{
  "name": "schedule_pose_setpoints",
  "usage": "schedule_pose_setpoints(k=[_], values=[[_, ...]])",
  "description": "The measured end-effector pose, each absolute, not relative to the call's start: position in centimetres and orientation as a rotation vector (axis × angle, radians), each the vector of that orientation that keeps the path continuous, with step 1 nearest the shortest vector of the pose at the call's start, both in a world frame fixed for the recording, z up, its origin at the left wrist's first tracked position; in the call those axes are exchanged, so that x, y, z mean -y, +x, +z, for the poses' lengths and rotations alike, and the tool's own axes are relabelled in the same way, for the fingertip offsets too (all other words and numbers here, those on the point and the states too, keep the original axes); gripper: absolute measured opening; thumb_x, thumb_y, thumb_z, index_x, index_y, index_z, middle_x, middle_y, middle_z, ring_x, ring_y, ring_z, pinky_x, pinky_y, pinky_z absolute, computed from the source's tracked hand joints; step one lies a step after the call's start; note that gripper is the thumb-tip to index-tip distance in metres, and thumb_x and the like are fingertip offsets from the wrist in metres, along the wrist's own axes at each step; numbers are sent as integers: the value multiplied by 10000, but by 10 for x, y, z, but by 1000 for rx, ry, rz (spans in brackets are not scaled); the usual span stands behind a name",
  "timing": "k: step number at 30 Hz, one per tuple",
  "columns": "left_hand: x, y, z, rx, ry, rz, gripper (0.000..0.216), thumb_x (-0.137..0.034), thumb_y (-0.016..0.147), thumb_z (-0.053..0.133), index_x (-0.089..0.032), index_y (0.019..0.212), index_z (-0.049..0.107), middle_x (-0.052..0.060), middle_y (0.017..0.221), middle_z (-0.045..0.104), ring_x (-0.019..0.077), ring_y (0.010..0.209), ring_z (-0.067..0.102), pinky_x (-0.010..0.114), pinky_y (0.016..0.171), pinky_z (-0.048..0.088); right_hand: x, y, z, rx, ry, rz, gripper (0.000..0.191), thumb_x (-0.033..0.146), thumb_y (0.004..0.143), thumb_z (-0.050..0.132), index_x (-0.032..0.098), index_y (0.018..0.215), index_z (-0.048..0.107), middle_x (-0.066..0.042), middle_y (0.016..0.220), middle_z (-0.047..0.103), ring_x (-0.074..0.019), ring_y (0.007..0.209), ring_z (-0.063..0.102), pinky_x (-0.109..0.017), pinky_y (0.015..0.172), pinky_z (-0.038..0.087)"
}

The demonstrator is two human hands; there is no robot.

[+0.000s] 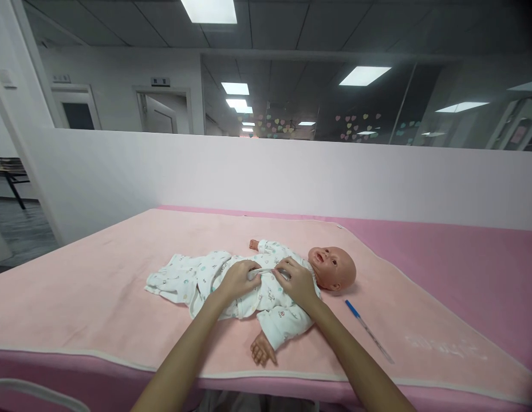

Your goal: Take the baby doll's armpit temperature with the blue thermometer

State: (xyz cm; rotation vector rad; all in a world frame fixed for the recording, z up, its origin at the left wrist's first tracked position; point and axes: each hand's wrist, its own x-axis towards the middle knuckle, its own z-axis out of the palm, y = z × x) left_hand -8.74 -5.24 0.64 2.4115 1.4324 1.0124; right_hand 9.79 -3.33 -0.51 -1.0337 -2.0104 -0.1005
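"What's there?"
"One doll (334,269), lying under the grip, head to the right, on one pink blanket (106,274). One blue-ended stick (367,329), right of the grip."
"And the grip?"
"Left hand (240,279) and right hand (298,281) both pinch the doll's one shirt (272,294) (fingertips close together)."
"Anything in the way?"
"The right forearm (349,343), between the doll's near hand (262,349) and the stick. Beyond the grip, one low wall (266,177)."

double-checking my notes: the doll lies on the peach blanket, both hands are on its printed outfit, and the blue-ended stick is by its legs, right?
One thing is off: in the head view, the blue-ended stick lies near the doll's head, not by its legs. The rest of your statement stands.
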Motion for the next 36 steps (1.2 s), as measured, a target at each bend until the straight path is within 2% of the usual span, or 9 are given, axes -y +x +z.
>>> schedule_pose_setpoints(k=[16, 29, 36], values=[[55, -90, 9, -1262, 2284, 1107, 205, -207, 738, 471, -216, 922, 561, 13, 935, 625, 173, 839, 557, 261, 735, 418, 33, 99, -5, 2022, -1037, -104, 182, 317, 816, 477, 213, 741, 606, 4, 777, 607, -96, 626, 547, -206, 574, 353], [58, -90, 13, -1213, 2164, 1078, 277, -161, 715, 431, -209, 952, 567, 16, 897, 609, 151, 743, 536, 258, 701, 417, 34, 99, -4, 2043, -1050, -96, 184, 318, 828, 471, 219, 753, 606, 8, 791, 605, -95, 641, 550, -209, 570, 353], [57, -90, 13, -1145, 2120, 1085, 294, -145, 703, 432, -205, 950, 580, 3, 831, 595, 119, 633, 479, 237, 629, 387, 34, 97, -4, 2031, -1081, -79, 195, 326, 837, 462, 218, 761, 607, 1, 800, 611, -107, 648, 556, -217, 571, 353]])
